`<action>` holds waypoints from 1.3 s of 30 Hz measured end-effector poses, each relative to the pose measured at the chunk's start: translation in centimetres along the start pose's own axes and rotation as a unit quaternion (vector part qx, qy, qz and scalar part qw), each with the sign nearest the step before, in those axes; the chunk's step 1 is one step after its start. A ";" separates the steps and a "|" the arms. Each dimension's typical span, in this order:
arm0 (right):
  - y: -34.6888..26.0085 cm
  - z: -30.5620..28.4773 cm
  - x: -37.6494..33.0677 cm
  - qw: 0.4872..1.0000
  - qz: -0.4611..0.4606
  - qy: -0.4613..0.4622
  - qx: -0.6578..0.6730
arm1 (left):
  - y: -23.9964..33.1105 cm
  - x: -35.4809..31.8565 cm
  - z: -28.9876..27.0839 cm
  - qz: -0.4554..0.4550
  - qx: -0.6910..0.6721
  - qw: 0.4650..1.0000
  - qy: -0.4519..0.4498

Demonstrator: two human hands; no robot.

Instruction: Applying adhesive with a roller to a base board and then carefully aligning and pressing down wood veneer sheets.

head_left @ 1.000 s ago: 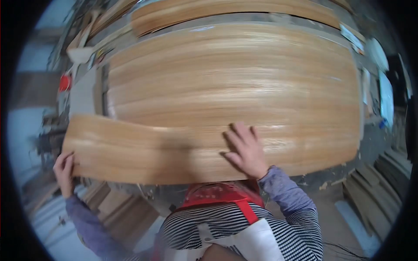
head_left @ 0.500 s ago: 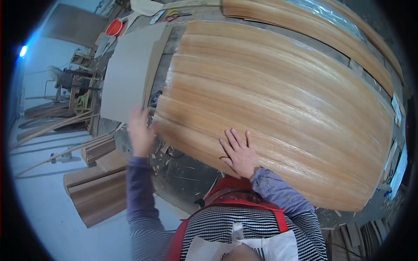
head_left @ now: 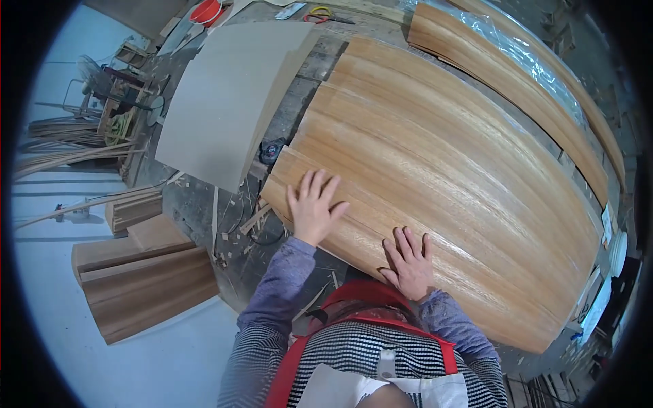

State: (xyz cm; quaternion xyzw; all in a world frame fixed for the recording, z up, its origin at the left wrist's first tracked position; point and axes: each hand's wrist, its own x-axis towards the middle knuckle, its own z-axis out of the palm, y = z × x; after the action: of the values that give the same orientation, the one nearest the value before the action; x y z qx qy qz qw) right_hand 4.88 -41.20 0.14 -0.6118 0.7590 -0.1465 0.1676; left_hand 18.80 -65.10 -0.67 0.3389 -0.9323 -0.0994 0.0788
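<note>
Long light-brown wood veneer strips (head_left: pixel 435 163) lie side by side across the worktable, their grain running from upper left to lower right. At the left, their ends are stepped rather than in one line. Flat on the nearest strip, close to its left end, rests my left hand (head_left: pixel 314 207) with fingers spread. My right hand (head_left: pixel 410 262) lies farther right by the near edge, palm down, fingers slightly apart. Neither hand grips anything. Seams between some strips are hard to make out.
Left of the veneer are a pale board stack (head_left: pixel 224 95) and a tape measure (head_left: pixel 272 151). More veneer (head_left: pixel 517 95) lies under clear plastic film (head_left: pixel 537 64) at the far right. Scissors (head_left: pixel 326 15) and a red container (head_left: pixel 206 11) sit at the back. Brown boards (head_left: pixel 149 292) stand lower left.
My left hand has come rightward from beyond the veneer's left edge and now lies flat on it. My right hand stays on the near part. The whole view has shifted.
</note>
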 end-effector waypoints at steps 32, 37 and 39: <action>26.4 -7.5 -37.7 0.855 0.449 0.241 -0.102 | 6.2 4.4 2.2 -0.023 0.180 0.980 -0.086; 37.8 -10.7 -55.6 0.783 0.544 0.260 -0.150 | 25.2 0.3 8.4 0.022 0.009 0.995 -0.095; 40.1 -12.1 -58.7 0.776 0.550 0.276 -0.137 | 32.6 -2.7 10.8 0.145 0.037 0.989 0.007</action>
State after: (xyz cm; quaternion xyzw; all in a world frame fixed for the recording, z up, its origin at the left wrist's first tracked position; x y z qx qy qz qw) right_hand -24.20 24.77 -1.70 -0.0400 0.9921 -0.0862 -0.0823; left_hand -1.60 -37.45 -3.53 0.2033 -0.9740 -0.0502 0.0863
